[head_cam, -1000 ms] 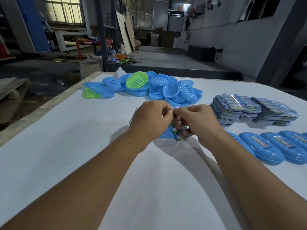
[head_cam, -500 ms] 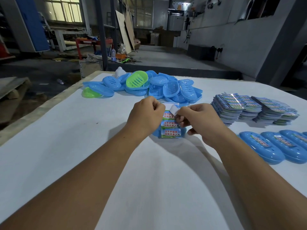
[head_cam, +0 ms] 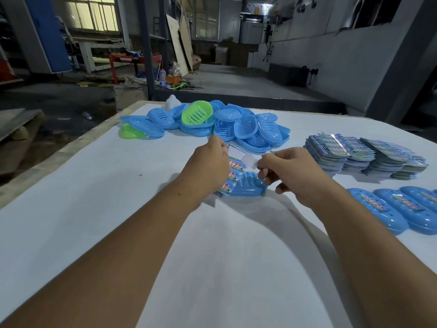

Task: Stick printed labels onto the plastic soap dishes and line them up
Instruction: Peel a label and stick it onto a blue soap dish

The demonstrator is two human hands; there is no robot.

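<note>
A blue soap dish lies on the white table between my hands. My left hand holds a strip of printed labels over the dish's left end. My right hand pinches a white backing tab that is peeled up from the strip. A heap of blue and green soap dishes lies beyond my hands. Labelled blue dishes stand in a row at the right edge.
Stacks of printed labels lie at the right, behind the labelled row. A white object sits at the far edge of the heap. The table's left edge runs diagonally; past it is workshop floor with clutter.
The label strip has tilted to the left, uncovering the blue dish. My right hand has pulled the white backing up and to the right. My left hand has risen slightly.
</note>
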